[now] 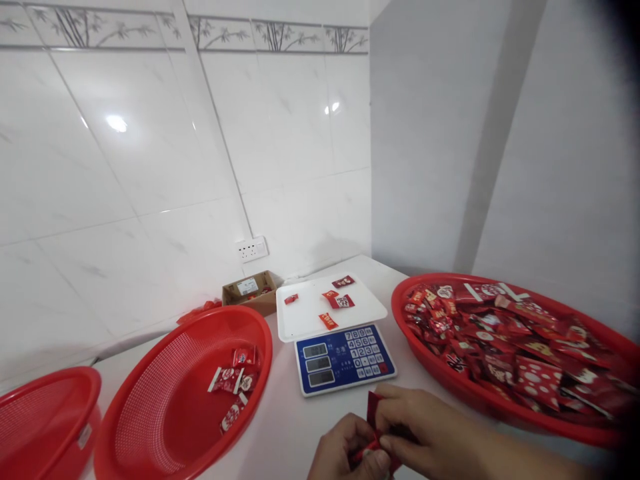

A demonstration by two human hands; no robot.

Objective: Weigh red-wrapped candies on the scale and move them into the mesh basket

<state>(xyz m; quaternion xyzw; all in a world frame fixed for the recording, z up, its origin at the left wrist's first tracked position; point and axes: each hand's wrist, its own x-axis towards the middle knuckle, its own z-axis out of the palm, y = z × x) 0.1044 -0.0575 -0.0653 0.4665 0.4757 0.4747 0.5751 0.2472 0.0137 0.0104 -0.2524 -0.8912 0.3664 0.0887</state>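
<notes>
At the lower edge of the view, my left hand (343,448) and my right hand (425,423) are closed together on a small red packet (373,408). Its top corner sticks up between them, while most of it is hidden by my fingers. Just beyond my hands stands a digital scale (345,358) with a blue keypad and grey displays. On its white weighing tray (295,325) lie several small red wrapped packets (344,301), spread apart. Right of my hands is a large red basket (406,320) heaped with red packets (537,380) of different sizes.
On the left, a red perforated basket (150,400) holds several red packets (227,380). Another red basket (45,420) is cut off by the left edge. Behind the scale sit a small cardboard box (249,288) and a wall socket (253,249). Tiled and grey walls meet behind the white table (280,427).
</notes>
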